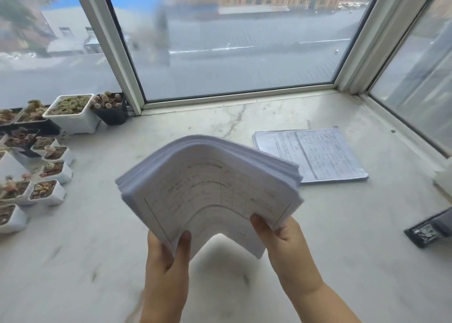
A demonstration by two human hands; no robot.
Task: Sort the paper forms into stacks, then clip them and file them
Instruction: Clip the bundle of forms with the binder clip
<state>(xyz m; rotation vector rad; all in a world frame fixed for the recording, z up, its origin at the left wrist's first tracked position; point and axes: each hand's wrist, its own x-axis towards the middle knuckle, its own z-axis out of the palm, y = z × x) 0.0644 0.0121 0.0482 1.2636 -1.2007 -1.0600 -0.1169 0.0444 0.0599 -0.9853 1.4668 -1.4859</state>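
Marble runs under the corner window, and on this pale table [281, 261] we hold a thick stack of paper forms [210, 183] up off the surface, just in front of us. Our left hand [166, 256] pinches its near left corner, thumb on top and fingers underneath. Our right hand [281, 234] grips the near right corner the same way. Both hands are closed on the paper, and the stack arches upward between them. We judge it heavy for paper, limp and slippery sheet against sheet, so the loose far edges fan out. A firmer hold along the two short sides, or squaring it down on the table, would likely keep it together. A smaller pile of forms [310, 154] lies flat beyond, to the right. Small potted succulents [68, 112] crowd the left, and a dark stapler-like tool [430, 229] sits at the right edge.
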